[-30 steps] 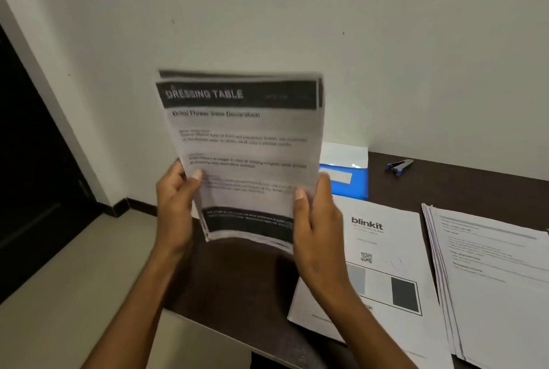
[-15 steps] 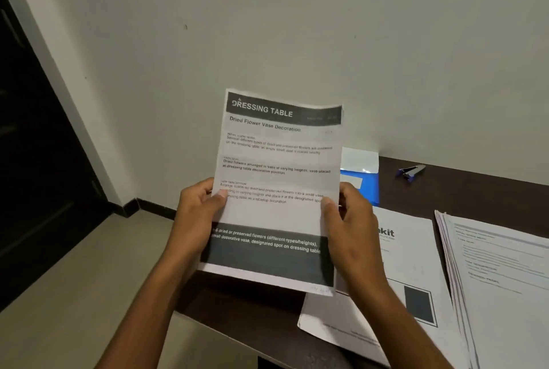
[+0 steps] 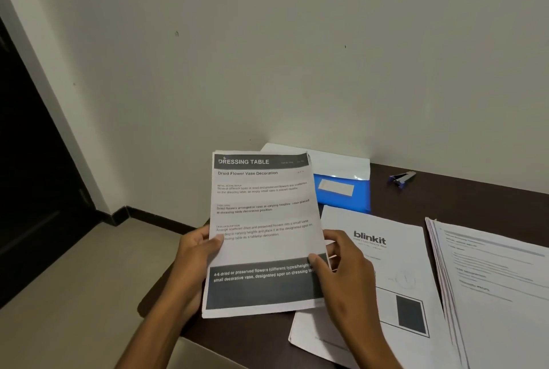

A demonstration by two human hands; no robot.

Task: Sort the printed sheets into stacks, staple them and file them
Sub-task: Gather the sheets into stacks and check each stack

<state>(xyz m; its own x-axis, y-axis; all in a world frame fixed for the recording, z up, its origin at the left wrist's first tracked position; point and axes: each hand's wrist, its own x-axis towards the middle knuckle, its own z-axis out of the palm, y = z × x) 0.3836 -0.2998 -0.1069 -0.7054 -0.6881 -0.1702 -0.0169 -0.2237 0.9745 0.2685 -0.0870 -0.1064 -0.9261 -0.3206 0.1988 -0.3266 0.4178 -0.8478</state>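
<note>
Sheets: "Dressing Table" bundle (image 3: pixel 263 232) held above the table's (image 3: pixel 463 199) near-left corner, long axis running near-to-far.
Left hand (image 3: pixel 194 258): pinching left edge.
Right hand (image 3: pixel 341 267): pinching right edge.
Stapler (image 3: pixel 401 179): far right, nearer the right hand.

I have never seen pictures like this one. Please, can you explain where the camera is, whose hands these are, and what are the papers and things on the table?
The camera sits on a person's head, looking forward and down. No machine here: the left hand and right hand hold a bundle of printed sheets headed "DRESSING TABLE" above a dark table. On the table lie a "blinkit" sheet, a fanned paper stack at the right, a blue folder by the wall and a small stapler.
</note>
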